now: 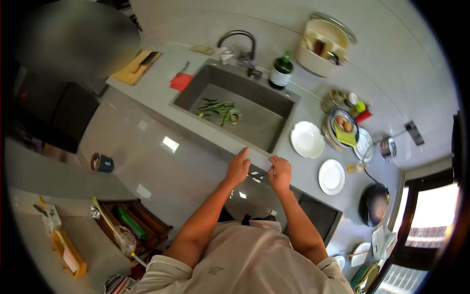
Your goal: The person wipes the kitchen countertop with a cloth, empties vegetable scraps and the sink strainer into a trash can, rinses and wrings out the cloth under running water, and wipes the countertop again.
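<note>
My left hand (238,167) hovers by the front edge of the sink, index finger stretched out and thumb apart from it, with nothing seen in it. Just to its right is my right hand (280,174), its fingers loosely bent and the thumb apart; nothing shows in its grasp. Beyond both hands lies the grey sink (262,126), set into the counter. Cut green leafy stalks (223,110) lie on the sink bottom. A black curved faucet (252,46) rises behind it, and a green bottle (281,72) stands at its back right corner.
Right of the sink are a scalloped white bowl (307,139), a white plate (331,177) and stacked dishes with eggs (343,125). A black wok (373,205) sits farther right. Left are a red cloth (180,82) and a cutting board (128,73) with a knife (144,62).
</note>
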Available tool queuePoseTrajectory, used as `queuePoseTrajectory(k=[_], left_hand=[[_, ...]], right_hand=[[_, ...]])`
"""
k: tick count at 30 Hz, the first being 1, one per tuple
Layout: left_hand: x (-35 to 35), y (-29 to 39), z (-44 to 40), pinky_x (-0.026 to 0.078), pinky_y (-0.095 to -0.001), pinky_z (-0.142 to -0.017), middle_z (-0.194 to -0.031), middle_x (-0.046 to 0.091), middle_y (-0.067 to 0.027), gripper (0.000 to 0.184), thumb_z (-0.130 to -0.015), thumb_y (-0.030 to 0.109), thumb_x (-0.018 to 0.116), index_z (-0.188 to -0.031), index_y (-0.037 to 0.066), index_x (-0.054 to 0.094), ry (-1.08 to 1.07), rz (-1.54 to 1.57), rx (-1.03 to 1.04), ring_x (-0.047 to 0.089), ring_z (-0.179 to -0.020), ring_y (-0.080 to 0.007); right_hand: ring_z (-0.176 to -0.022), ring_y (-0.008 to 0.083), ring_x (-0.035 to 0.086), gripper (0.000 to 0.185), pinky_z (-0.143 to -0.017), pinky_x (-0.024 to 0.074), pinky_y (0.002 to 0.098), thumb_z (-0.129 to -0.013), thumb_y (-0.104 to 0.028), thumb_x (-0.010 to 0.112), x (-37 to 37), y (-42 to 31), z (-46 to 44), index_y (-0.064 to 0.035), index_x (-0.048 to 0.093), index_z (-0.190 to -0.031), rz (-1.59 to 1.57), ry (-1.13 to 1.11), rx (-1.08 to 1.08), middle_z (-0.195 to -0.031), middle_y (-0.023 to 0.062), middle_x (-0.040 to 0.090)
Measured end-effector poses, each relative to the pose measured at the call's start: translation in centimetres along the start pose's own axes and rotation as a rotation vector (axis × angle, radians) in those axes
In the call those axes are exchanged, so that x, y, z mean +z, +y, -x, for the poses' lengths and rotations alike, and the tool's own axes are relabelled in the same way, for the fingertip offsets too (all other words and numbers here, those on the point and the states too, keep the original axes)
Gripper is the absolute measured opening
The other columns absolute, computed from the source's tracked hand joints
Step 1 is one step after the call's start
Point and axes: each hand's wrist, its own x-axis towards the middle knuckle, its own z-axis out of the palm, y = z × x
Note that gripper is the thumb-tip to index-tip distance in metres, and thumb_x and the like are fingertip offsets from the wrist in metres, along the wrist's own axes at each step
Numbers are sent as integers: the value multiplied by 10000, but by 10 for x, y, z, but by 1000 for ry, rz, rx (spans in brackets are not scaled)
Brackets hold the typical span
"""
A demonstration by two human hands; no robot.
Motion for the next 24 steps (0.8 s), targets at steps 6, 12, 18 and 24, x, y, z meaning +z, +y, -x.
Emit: queuePoseTrajectory(k=[6, 12, 18, 24], left_hand=[[-176, -70, -33, 424, -433, -1144, -1485, 532, -282, 511, -995, 156, 509, -1467, -40, 499, 109, -16, -159, 522, -1368, -437], [-271, -119, -71, 424, -434, -1142, -1483, 540, -273, 512, -992, 154, 505, -1468, -33, 504, 227, -35, -135, 529, -1363, -434], [-346, -179, -137, 410, -435, -1157, -1476, 545, -279, 514, -988, 140, 516, -1470, -40, 504, 244, -88, -174, 526, -1372, -427], [-424, -212, -216, 396, -423, -1172, -1486, 540, -276, 530, -968, 105, 513, -1476, -44, 498, 251, -148, -237, 514, -1395, -407]], right_hand=[[-1082, 317, 649, 382, -924, 495, 438, -741, 45, 668, 152, -112, -79, -83, 725, -1096, -83, -81, -127, -1192, 104, 721], [-1073, 326, 658, 327, -932, 504, 436, -789, 28, 668, 246, -173, -147, -78, 732, -1092, -169, -167, -217, -1186, 115, 721], [-1045, 314, 651, 267, -890, 508, 430, -845, -4, 671, 354, -198, -240, -90, 731, -1091, -250, -157, -242, -1150, 91, 721], [-959, 335, 676, 186, -847, 547, 431, -896, -83, 690, 460, -203, -337, -79, 723, -1079, -325, -270, 74, -1046, 114, 728]])
